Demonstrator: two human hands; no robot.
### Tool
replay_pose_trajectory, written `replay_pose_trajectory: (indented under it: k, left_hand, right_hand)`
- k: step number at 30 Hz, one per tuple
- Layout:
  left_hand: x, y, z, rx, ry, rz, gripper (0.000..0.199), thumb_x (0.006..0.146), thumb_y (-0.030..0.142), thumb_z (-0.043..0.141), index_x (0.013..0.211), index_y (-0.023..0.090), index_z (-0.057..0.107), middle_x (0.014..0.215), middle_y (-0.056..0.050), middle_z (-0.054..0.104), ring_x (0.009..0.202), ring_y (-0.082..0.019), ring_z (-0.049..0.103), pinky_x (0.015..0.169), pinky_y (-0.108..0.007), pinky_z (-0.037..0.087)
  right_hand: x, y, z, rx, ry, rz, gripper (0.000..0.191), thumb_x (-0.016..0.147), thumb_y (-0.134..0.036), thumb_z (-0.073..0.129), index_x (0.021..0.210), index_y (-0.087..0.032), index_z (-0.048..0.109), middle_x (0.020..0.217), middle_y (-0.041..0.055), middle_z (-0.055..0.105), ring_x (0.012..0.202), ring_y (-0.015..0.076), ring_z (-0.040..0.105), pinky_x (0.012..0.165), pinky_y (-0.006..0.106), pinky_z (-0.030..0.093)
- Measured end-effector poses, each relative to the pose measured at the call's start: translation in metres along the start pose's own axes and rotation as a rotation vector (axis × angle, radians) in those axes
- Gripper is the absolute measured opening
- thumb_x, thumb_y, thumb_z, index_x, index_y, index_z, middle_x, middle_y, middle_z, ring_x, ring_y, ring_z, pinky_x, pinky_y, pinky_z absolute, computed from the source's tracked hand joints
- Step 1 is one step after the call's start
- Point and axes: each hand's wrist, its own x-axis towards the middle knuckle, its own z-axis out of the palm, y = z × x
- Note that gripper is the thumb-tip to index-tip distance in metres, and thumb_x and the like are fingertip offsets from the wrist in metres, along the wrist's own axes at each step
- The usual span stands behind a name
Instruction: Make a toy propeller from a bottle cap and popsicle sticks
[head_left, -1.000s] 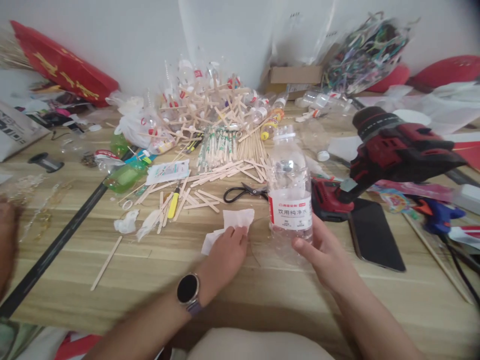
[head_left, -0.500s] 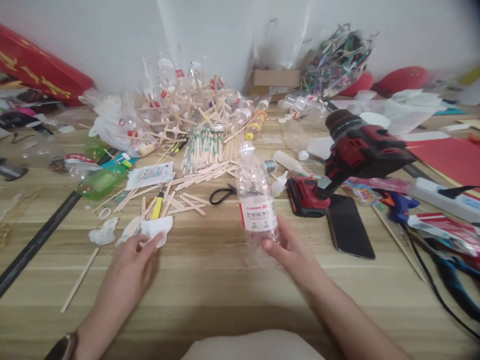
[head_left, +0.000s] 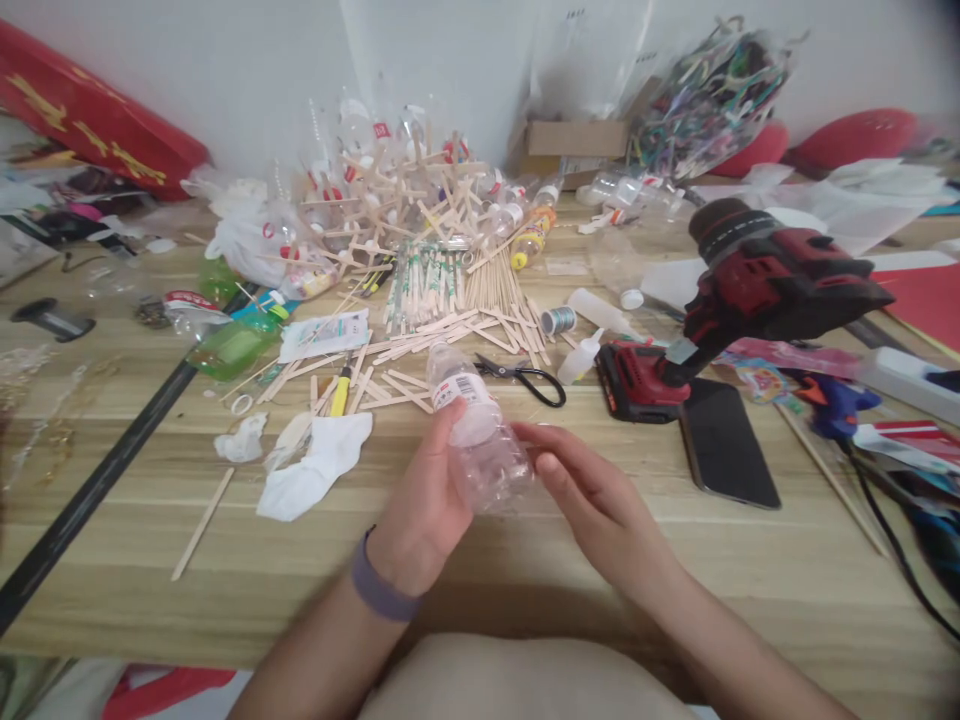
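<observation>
A craft workshop — cordless drill [head_left: 776,280], glue gun [head_left: 832,404], black-handled scissors [head_left: 516,372] and wooden craft sticks [head_left: 450,328] crowd the wood-grain counter [head_left: 277,565].

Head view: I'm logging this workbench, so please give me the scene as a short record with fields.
Left hand: wrapped around the labelled plastic bottle
Right hand: beside the bottle's lower end, contact unclear
Bottle pose: tilted, neck pointing away
Beyond the hands: scissors, wooden craft sticks
Right side: cordless drill, smartphone
Left side: white sheet
</observation>
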Motion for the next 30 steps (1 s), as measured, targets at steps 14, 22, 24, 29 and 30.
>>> replay_pose_trajectory:
  k: [14,22,24,29,30]
  left_hand:
    - [0.0,-0.002,-0.006,-0.048,-0.066,-0.041,0.036,0.096,0.037,0.044,0.084,0.011,0.066,0.072,-0.005,0.07,0.063,-0.016,0.067,0.064,-0.027,0.054]
    - [-0.012,0.016,-0.034,0.146,0.095,0.06,0.032,0.077,0.036,0.071,0.097,0.013,0.063,0.077,-0.006,0.073,0.066,-0.019,0.068,0.066,-0.03,0.053]
    - [-0.015,0.027,-0.048,0.251,0.165,0.162,0.04,0.069,0.035,0.079,0.102,0.019,0.061,0.078,-0.002,0.073,0.069,-0.019,0.067,0.068,-0.029,0.052]
    - [-0.017,0.055,-0.081,0.91,0.371,0.458,0.052,0.069,0.044,0.077,0.113,0.021,0.06,0.101,-0.006,0.071,0.098,-0.028,0.065,0.086,-0.038,0.047]
    - [-0.017,0.059,-0.086,1.048,0.384,0.507,0.056,0.07,0.045,0.075,0.118,0.021,0.059,0.107,-0.008,0.069,0.101,-0.031,0.063,0.089,-0.043,0.046]
  right_hand:
    - [-0.001,-0.006,0.016,-0.358,0.169,-0.371,0.023,0.09,-0.028,0.06,0.113,-0.026,0.055,0.099,0.0067,0.06,0.078,0.0183,0.063,0.067,0.032,0.056]
    - [-0.014,0.019,-0.004,-0.532,0.014,-0.459,0.018,0.094,-0.016,0.049,0.106,-0.023,0.061,0.095,0.0066,0.071,0.083,0.019,0.068,0.072,0.031,0.054]
    - [-0.01,0.029,-0.018,-0.644,0.055,-0.299,0.018,0.097,-0.027,0.047,0.089,-0.023,0.063,0.081,0.0053,0.07,0.072,0.0196,0.067,0.065,0.032,0.053]
    - [0.011,0.052,-0.037,-0.767,0.053,-0.084,0.019,0.092,-0.036,0.056,0.091,-0.019,0.064,0.087,0.0095,0.067,0.075,0.0251,0.066,0.062,0.036,0.052]
    - [0.014,0.056,-0.036,-0.776,0.035,-0.065,0.02,0.089,-0.035,0.059,0.1,-0.018,0.064,0.094,0.0107,0.067,0.08,0.0264,0.067,0.066,0.037,0.053]
